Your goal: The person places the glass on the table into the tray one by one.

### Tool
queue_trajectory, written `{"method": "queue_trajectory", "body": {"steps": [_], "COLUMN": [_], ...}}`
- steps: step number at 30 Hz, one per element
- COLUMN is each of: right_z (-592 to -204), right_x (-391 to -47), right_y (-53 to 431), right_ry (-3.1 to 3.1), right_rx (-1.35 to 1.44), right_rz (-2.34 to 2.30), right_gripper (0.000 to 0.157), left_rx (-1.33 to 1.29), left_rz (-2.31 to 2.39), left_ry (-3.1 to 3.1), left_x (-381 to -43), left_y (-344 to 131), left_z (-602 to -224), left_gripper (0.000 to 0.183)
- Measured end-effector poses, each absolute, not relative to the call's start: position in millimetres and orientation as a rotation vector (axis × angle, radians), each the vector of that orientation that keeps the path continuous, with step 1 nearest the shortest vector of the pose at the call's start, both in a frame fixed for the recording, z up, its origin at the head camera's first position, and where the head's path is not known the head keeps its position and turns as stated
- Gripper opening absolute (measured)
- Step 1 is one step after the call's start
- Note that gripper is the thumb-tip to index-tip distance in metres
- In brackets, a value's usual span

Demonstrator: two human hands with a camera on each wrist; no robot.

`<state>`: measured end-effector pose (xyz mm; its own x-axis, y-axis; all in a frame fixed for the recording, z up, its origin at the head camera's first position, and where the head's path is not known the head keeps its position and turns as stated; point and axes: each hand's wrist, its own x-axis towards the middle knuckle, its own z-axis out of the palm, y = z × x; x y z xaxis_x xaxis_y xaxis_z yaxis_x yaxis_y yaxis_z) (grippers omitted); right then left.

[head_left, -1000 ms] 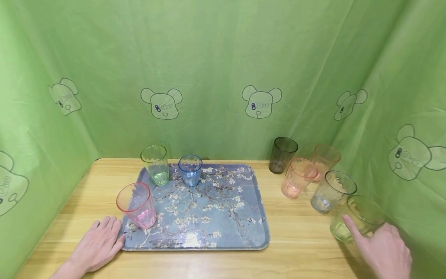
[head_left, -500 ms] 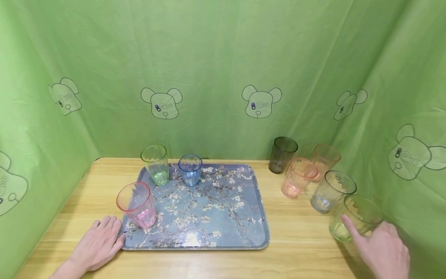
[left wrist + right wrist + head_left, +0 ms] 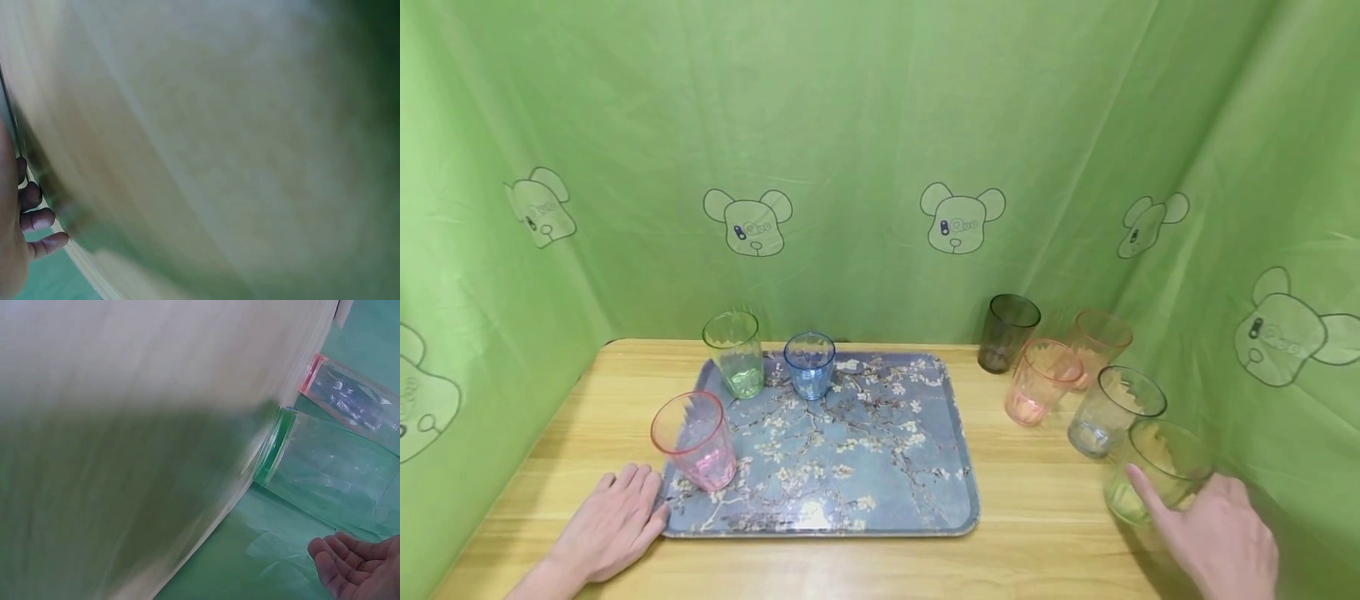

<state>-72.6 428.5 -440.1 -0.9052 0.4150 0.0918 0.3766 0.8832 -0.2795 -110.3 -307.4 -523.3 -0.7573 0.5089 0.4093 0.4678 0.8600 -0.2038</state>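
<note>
My left hand (image 3: 606,529) lies palm down on the wooden table, its fingers and thumb right at the left edge of a blue blossom-patterned tray (image 3: 850,492). On the tray stand a pink glass (image 3: 700,450) near that hand, a green glass (image 3: 737,358) and a small blue glass (image 3: 810,367) at the back. At the right, my right hand (image 3: 1217,533) is against the near right side of a yellow-green glass (image 3: 1153,475), the thumb stretched out across its front. In the right wrist view, the loosely bent fingers (image 3: 344,562) are beside the upright glass.
Behind the yellow-green glass stand a clear grey glass (image 3: 1108,417), a salmon-pink glass (image 3: 1037,387), a pale orange glass (image 3: 1097,346) and a dark smoky glass (image 3: 1006,337). A green curtain (image 3: 850,125) closes off the back and both sides of the table (image 3: 1045,542).
The yellow-green glass has shifted a little to the left, closer to the grey one, and my right hand has moved along with it. My left hand and the tray stay put.
</note>
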Motion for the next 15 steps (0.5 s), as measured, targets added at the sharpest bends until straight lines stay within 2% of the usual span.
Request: {"method": "queue_trajectory", "body": {"steps": [7,15], "right_z": [-438.1,-434.8], "right_x": [-72.9,-71.3], "right_y": [423.6,419.3], "right_ry": [-2.911,-2.913], "right_rx": [-0.573,-0.482], "right_rz": [0.347,0.279], "right_gripper": [0.104,0.096], "left_rx": [-0.72,-0.72], "left_rz": [0.124,0.122], "left_ry": [-2.573,-2.567], "left_x": [-110.0,-110.0], "left_y": [-307.3,-307.3], "left_z": [-523.2,-523.6], "left_gripper": [0.025,0.025]}}
